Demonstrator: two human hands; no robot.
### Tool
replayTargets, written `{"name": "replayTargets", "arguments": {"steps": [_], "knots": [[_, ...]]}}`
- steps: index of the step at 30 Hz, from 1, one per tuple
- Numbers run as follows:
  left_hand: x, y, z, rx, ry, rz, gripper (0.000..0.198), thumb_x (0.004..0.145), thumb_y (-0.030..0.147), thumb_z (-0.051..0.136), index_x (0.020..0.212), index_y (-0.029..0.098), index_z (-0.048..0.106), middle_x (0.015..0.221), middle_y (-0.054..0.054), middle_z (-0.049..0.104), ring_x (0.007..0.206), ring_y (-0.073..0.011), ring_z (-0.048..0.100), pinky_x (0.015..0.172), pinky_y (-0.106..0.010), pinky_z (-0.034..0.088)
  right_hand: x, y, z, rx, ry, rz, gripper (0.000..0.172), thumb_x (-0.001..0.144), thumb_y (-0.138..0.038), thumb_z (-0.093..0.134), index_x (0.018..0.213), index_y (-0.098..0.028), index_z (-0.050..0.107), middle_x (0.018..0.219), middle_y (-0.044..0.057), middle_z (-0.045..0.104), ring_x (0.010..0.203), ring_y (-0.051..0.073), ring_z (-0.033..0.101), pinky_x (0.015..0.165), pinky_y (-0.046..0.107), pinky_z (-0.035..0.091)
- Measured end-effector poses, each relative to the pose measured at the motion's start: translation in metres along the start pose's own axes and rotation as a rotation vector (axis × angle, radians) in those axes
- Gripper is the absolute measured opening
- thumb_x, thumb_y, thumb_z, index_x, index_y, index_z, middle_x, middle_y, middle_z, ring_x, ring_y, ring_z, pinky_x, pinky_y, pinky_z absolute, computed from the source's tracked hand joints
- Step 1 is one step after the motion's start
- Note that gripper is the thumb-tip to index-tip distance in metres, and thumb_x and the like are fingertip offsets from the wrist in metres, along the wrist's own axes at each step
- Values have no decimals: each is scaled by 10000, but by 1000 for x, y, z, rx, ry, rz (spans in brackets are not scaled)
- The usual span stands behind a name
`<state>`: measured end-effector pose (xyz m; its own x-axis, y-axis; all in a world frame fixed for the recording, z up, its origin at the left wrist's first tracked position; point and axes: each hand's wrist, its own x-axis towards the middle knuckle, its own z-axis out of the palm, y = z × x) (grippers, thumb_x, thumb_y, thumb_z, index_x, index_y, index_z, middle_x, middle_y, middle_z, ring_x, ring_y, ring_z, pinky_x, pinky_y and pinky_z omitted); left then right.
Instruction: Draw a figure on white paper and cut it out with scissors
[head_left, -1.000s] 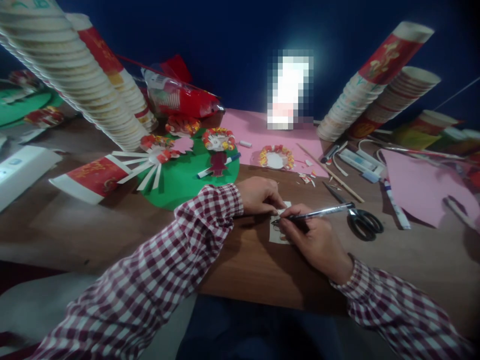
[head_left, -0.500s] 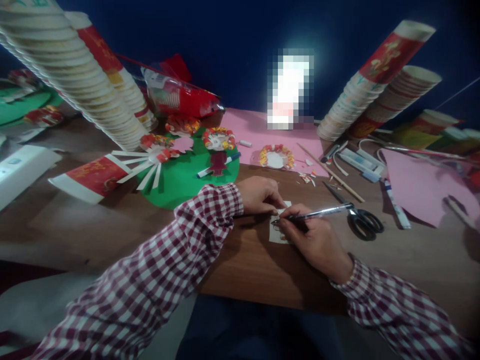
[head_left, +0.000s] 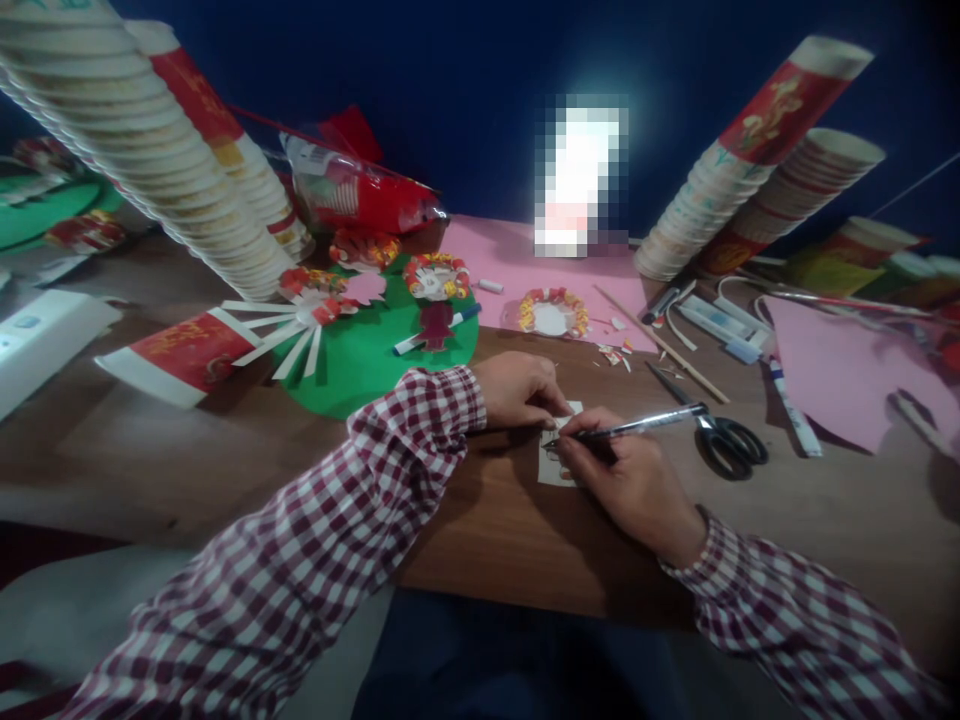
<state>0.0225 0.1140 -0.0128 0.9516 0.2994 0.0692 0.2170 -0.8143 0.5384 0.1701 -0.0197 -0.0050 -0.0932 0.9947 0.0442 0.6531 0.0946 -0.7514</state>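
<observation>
A small piece of white paper (head_left: 551, 468) with dark pen lines on it lies on the wooden table near its front edge. My left hand (head_left: 519, 390) presses the paper's upper part down, with thumb and index finger drawn close together. From the right, my right hand (head_left: 626, 478) pinches a pen (head_left: 649, 420), its tip touching the paper's left part. My right fingers hide some of the drawing. Black-handled scissors (head_left: 726, 443) lie just right of the pen's back end.
Behind my hands lie a green paper disc (head_left: 330, 385) with paper crafts and a marker (head_left: 409, 345), and a pink sheet (head_left: 502, 312) bearing a yellow-red ring (head_left: 553, 312). Tall paper-cup stacks (head_left: 187, 190) lean at left and right (head_left: 739, 150). A wooden stick (head_left: 686, 367) lies beyond the scissors.
</observation>
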Motion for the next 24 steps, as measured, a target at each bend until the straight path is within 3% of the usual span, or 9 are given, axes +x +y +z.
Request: {"name": "replayTargets", "arguments": {"steps": [24], "knots": [[0, 0, 0, -7, 7, -5, 248, 742, 259, 614, 981, 263, 680, 765, -6, 569, 704, -90, 517, 639, -179, 369, 1, 1, -1, -12, 21, 16, 131, 858, -315, 486, 855, -198, 545, 608, -17, 610, 517, 119, 575, 499, 212, 426]]}}
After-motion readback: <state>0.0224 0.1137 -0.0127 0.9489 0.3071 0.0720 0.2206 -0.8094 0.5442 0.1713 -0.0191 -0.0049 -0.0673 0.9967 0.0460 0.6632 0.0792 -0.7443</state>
